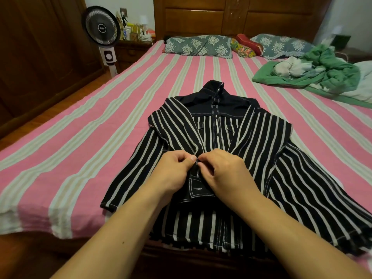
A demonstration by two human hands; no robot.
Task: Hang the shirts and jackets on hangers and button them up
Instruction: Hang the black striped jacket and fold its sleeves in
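Note:
A dark navy shirt with white stripes (261, 141) lies flat on the bed, front up, collar pointing away from me, sleeves folded across the chest. My left hand (173, 170) and my right hand (225, 170) meet at the shirt's front placket near its lower part. Both pinch the fabric edge between thumb and fingers, touching each other at the middle seam. The button itself is hidden under my fingertips. A hanger shows only as a pale bit at the collar (219, 87). The upper placket looks closed.
The bed carries a pink and cream striped sheet (84, 137). A green blanket with pale clothes (314, 71) is heaped at the right. Pillows (198, 46) line the wooden headboard. A standing fan (101, 29) and a cluttered nightstand are at the left.

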